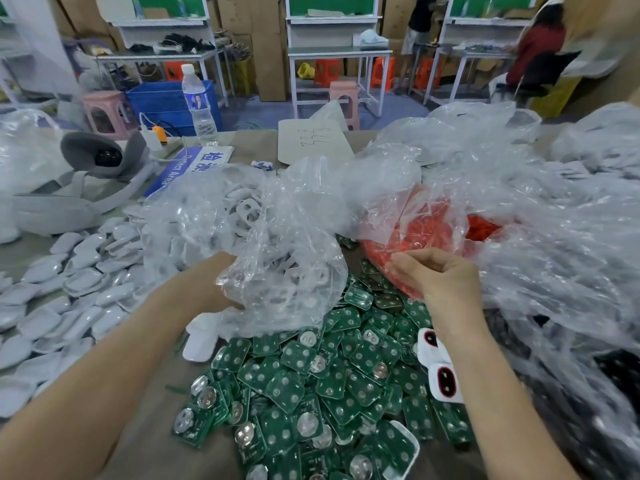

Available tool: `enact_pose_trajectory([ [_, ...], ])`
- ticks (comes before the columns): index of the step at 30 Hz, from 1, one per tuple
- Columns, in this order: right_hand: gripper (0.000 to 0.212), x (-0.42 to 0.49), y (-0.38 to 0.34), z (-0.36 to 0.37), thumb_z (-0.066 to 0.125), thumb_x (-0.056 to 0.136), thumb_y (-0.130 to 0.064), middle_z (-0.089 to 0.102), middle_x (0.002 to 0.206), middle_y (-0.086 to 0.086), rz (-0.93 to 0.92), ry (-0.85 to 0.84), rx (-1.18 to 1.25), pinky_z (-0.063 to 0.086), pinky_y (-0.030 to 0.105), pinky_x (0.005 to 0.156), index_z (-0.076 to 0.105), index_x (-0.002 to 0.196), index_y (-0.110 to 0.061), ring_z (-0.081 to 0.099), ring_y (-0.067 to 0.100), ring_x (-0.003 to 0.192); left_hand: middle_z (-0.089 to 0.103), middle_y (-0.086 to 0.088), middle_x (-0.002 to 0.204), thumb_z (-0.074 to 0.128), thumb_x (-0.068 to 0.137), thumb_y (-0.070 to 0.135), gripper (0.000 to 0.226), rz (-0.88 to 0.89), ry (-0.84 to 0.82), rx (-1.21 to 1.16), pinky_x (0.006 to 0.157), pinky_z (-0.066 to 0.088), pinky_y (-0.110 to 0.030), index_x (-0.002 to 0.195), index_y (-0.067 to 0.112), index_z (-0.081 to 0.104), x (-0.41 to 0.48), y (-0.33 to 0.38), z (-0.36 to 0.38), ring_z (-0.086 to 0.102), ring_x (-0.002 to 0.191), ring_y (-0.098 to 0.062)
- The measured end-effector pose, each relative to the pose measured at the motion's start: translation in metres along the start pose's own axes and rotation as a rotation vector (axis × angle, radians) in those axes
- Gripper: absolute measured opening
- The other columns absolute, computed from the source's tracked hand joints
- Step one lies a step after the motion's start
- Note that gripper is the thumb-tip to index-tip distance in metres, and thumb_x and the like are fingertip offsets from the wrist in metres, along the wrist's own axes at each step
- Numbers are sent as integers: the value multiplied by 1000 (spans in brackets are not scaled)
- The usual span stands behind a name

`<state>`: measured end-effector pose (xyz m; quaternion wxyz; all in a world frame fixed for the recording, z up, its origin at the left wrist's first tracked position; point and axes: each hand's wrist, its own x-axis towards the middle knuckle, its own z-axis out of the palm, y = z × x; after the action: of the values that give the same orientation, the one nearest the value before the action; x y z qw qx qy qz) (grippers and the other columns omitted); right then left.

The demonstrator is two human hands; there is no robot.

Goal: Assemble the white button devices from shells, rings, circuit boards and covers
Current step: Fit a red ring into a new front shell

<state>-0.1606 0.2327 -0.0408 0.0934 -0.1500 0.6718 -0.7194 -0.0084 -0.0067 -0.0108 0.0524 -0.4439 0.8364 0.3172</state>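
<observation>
Left hand (225, 275): covered past the wrist by the clear bag (277, 237) of white parts; grip not determinable. Right hand (440, 275): fingertips curled at the red bag (415, 230); whether they pinch anything is unresolved. Blue sign (194, 164): partly covered. Circuit boards (311, 375): pile cut off by the bottom edge.

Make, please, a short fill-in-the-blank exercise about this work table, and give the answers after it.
1. The circuit boards heaped in the middle are ____ in colour.
2. The right hand pinches the plastic bag that holds ____ rings.
3. The two white devices lie at the ____ edge of that heap.
4. The water bottle at the back stands ____.

Answers: green; red; right; upright.
</observation>
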Motion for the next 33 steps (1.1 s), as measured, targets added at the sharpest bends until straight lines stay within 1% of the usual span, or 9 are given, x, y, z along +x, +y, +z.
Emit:
enact_pose_trajectory([
  [3, 32, -2, 4, 2, 78, 77, -7, 76, 82, 1, -47, -78, -6, 57, 19, 64, 66, 98, -28, 73, 14, 70, 40, -22, 145, 53, 93, -4, 55, 102, 10, 91, 92, 32, -26, 143, -5, 30, -10, 3, -5, 43, 131, -30],
  [5, 36, -1, 4, 0, 78, 77, -11, 76, 85, -7, -45, -96, -30, 55, 15, 63, 66, 99, -36, 72, 10, 74, 54, -18, 135, 50, 97, 3, 41, 293, 176, 253, 88, 41, -20, 138, -1, 45, -11, 9, -17, 55, 116, -28],
  [7, 29, 0, 4, -2, 79, 76, -13, 75, 89, -11, -27, -96, -44, 54, 17, 68, 71, 90, -37, 71, 5, 81, 71, -19, 100, 51, 99, 16, 22, 403, 444, 59, 67, 48, -25, 102, 6, 70, -12, 20, -33, 60, 78, -23],
  [10, 25, -3, 2, -2, 78, 77, -13, 75, 89, -14, 16, -99, -30, 53, 22, 75, 72, 85, -37, 71, 4, 84, 70, 0, 67, 48, 98, 33, 26, 582, 665, -469, 73, 55, -37, 80, 23, 65, -22, 37, -41, 66, 68, -16],
  [13, 23, -1, 5, -4, 76, 76, -12, 76, 92, -5, 46, -123, 79, 53, 19, 69, 73, 90, -29, 71, 9, 83, 73, 9, 77, 49, 99, 20, 20, 634, 237, -945, 56, 54, -20, 97, 15, 68, -36, 69, -2, 67, 60, -7],
  [16, 31, -4, 5, -2, 77, 64, -23, 75, 97, 2, 69, -152, 166, 54, 29, 78, 74, 95, -24, 71, 17, 91, 76, -9, 85, 50, 99, 10, 19, 317, -316, -1224, 56, 53, -15, 110, -2, 60, -45, 84, 64, 70, 63, -13],
  [18, 28, -7, 6, 1, 77, 64, -25, 75, 98, 0, 34, -179, 116, 54, 25, 75, 76, 91, -31, 70, 17, 95, 75, -16, 84, 47, 100, 9, 20, 172, -495, -1398, 58, 56, -19, 110, -4, 58, -41, 77, 88, 71, 66, -18],
  [27, 26, -11, 12, 7, 78, 77, -13, 74, 89, -14, -104, -191, -151, 54, 15, 68, 72, 94, -32, 69, 3, 84, 70, -29, 100, 55, 82, 15, 39, 128, -609, -1659, 69, 61, -32, 112, -10, 58, -30, 63, 105, 73, 83, -33],
  [33, 26, -9, 12, 4, 81, 73, -19, 73, 87, -10, -77, -109, -215, 55, 23, 69, 74, 88, -38, 67, 9, 80, 68, -30, 110, 44, 99, 10, 28, 196, -611, -1621, 73, 60, -30, 114, -8, 60, -25, 55, 107, 69, 100, -38],
])
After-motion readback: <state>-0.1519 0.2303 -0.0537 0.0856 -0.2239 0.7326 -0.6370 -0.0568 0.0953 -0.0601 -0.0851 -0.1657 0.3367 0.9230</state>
